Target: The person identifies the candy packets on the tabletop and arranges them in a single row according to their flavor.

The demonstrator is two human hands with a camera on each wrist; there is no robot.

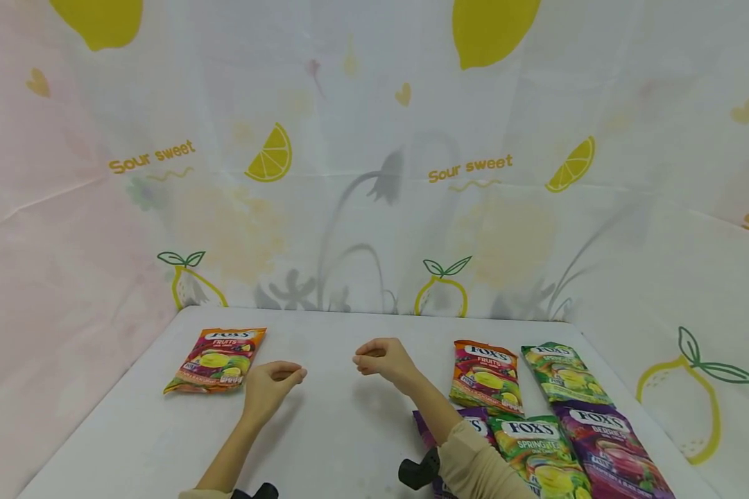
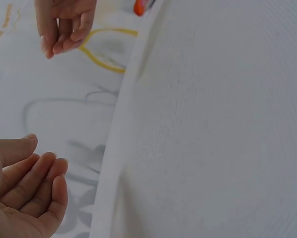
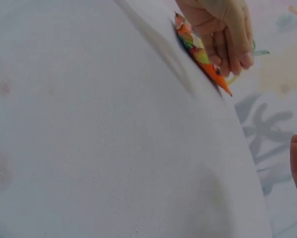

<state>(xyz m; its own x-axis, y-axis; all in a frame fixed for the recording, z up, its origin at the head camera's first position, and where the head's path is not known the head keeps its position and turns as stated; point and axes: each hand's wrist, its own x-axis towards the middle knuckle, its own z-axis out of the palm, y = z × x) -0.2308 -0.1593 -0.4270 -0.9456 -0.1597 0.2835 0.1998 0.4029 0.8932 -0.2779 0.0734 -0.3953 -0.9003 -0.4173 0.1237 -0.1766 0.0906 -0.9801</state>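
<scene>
the orange fruits bag [image 1: 215, 362] lies face up on the left part of the white table [image 1: 337, 450], its fox's label toward the far edge; what it holds is hidden, and only printed fruit and a yellow cup show on the front. the left hand [image 1: 267, 389] is just beside its right edge, fingers loosely bent and near one another, thumb apart from the fingertips, with bare air between them. the right hand [image 1: 388, 360] hovers over the middle of the table, fingers lightly curved and side by side; whether its thumb meets the forefinger i cannot tell.

on the right side more bags are grouped: a second orange bag [image 1: 487, 378], a green bag [image 1: 564, 374] beside it, and nearer the person a spring tea bag [image 1: 539, 450] next to a purple berries bag [image 1: 618, 454]. another purple bag [image 1: 482, 426] sits partly behind the right forearm (its label is mostly covered). their contents are hidden by the opaque wrappers too.

behind the table hangs a pale cloth [image 1: 362, 104] printed with lemons, hearts and the words "sour sweet".
</scene>
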